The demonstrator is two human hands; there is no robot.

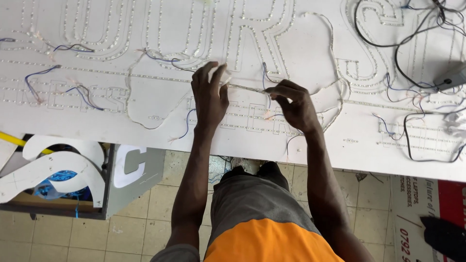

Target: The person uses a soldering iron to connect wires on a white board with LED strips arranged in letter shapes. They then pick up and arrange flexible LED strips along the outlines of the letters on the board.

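Note:
A large white sign board [340, 140] lies flat in front of me, its letter outlines filled with rows of small LED lights. My left hand [209, 92] and my right hand [293, 104] both pinch a thin LED strip [245, 88] stretched between them just above the board's middle. The left fingers grip the strip's left end near a bit of white backing. The right fingers close on its right end, beside a blue wire [264, 73]. Blue and red wire loops [39, 80] stick up at several places on the board.
Black cables [398, 58] curl across the board's right part toward a grey box [451, 76]. Below the board's left edge stand cut-out white letters [53, 167] against a grey box. The tiled floor [160, 204] shows underneath, with a printed banner [412, 213] at the right.

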